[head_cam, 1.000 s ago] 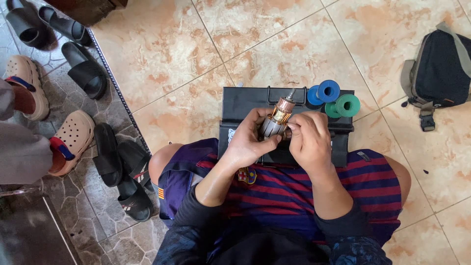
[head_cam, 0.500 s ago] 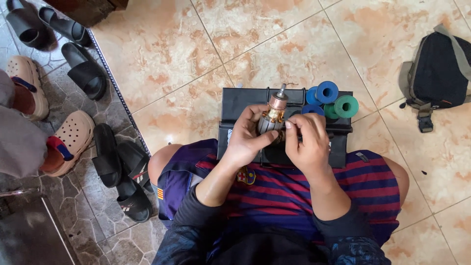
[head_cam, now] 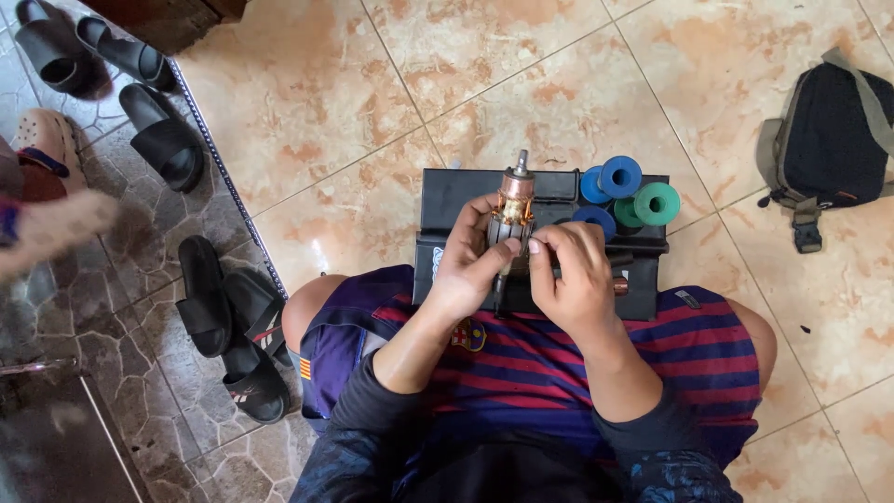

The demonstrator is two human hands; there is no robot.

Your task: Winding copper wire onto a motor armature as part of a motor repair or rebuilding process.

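Note:
A motor armature (head_cam: 511, 210) with a copper end and a steel shaft stands nearly upright over a black tray (head_cam: 450, 200) in front of my knees. My left hand (head_cam: 466, 265) grips its lower body. The fingertips of my right hand (head_cam: 575, 275) pinch at the armature's side, just below the copper part. Several blue and green spools (head_cam: 626, 194) sit on the tray's far right corner.
A black and grey bag (head_cam: 824, 140) lies on the tiled floor at the right. Black sandals (head_cam: 223, 321) and slippers (head_cam: 163, 138) lie along a metal floor strip at the left. A blurred foot in a pale clog (head_cam: 47, 200) is at the left edge.
The armature has been turned from tilted to nearly upright, its shaft now pointing away from me. My right hand's fingers have shifted onto its side. The foot at the left has moved.

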